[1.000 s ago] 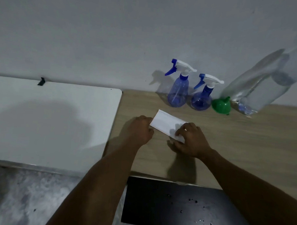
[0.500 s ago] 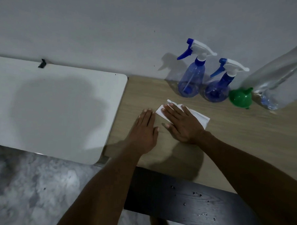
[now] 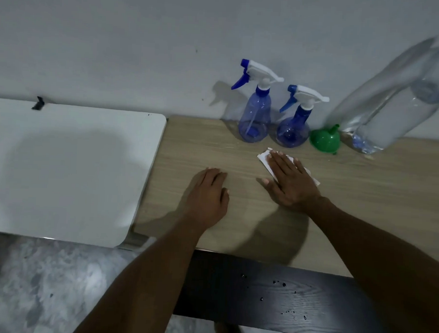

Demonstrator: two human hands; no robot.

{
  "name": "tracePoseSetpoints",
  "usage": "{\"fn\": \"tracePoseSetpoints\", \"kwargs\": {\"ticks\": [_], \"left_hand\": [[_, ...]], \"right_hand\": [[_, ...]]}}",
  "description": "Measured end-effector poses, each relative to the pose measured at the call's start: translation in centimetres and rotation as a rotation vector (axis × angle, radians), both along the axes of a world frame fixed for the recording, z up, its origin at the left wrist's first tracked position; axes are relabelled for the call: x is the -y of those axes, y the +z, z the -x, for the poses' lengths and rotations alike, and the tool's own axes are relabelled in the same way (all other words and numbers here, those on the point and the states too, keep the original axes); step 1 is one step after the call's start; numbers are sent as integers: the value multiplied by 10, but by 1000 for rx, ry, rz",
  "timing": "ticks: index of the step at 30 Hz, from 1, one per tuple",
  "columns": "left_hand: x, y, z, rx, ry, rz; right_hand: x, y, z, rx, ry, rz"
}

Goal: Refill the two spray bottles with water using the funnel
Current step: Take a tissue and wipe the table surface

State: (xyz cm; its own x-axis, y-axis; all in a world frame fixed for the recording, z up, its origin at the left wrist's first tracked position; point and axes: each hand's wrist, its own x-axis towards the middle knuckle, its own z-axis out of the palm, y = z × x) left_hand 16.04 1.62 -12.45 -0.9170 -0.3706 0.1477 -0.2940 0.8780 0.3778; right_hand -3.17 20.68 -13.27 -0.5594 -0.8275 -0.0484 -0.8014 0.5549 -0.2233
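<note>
Two blue spray bottles stand against the wall with white trigger heads on: a taller one (image 3: 255, 112) and a rounder one (image 3: 294, 126) to its right. A green funnel (image 3: 324, 138) lies on its side beside them. A big clear water bottle (image 3: 394, 108) stands at the right. My right hand (image 3: 289, 183) presses flat, fingers straight, on a white folded tissue (image 3: 263, 158) on the wooden table (image 3: 363, 192), just in front of the bottles. My left hand (image 3: 208, 194) rests flat on the table to the left, holding nothing.
A white tabletop (image 3: 67, 169) adjoins the wooden table on the left. A dark bench (image 3: 270, 292) with several water drops runs along the near edge. Grey mottled floor shows below at the left.
My right hand went from pinching the tissue to pressing it flat and slid it right, toward the bottles. My left hand let go of the tissue and lies flat, apart from it.
</note>
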Motion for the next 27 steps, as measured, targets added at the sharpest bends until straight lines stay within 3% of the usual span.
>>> {"fn": "tracePoseSetpoints", "kwargs": {"ticks": [4,8,14,18,22,27], "left_hand": [[-23,14,9,-82,25,15],[-40,22,17,-29,49,-24],[-63,38,23,67,245,-448],[-62,41,22,111,379,-957],[-48,39,7,138,460,-1140],[-26,40,-30,88,570,-1169]], "right_hand": [[-52,-4,15,-6,-126,-18],[-113,-6,22,-11,-334,8],[-144,-10,-3,5,-820,6],[-91,-12,-37,41,-1145,59],[-33,-8,-78,99,-1137,88],[41,-2,-137,158,-878,97]]}}
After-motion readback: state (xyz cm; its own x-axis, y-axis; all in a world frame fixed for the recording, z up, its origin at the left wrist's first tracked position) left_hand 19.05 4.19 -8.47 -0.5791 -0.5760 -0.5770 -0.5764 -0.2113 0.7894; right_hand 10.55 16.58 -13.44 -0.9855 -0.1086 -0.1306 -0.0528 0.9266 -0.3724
